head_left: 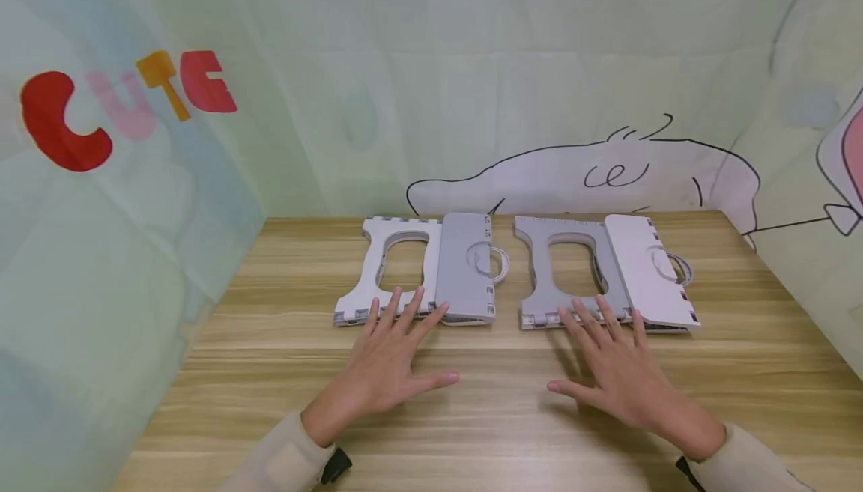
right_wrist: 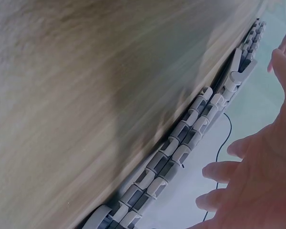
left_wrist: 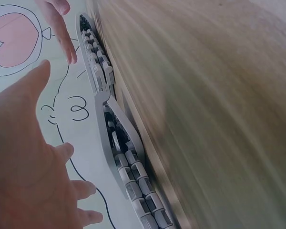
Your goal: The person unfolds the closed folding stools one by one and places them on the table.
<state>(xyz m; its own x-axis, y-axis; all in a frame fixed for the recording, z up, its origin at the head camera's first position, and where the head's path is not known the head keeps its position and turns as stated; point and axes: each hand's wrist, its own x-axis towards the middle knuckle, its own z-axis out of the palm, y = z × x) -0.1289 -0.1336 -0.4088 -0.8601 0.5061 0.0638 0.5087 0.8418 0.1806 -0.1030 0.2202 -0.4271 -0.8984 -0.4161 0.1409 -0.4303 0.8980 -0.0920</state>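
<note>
Two folding step stools lie folded flat, side by side, in the head view. The left stool [head_left: 465, 267] has a white frame with an oval opening, a grey panel and a small carry handle on its right. The right stool [head_left: 533, 275] has a grey frame and a white panel, with a similar handle. My left hand [head_left: 380, 365], fingers spread, hovers at the left stool's near edge and holds nothing. Likewise spread, my right hand [head_left: 623, 380] is over the right stool's near edge. Both wrist views show the hands apart from the hinged edges [left_wrist: 138, 183].
The stools lie on a wood-grain table [head_left: 499, 432], toward its far side. Behind and beside it hangs a pale green printed cloth [head_left: 323, 87] with coloured letters on the left and a line-drawn cartoon animal at the back.
</note>
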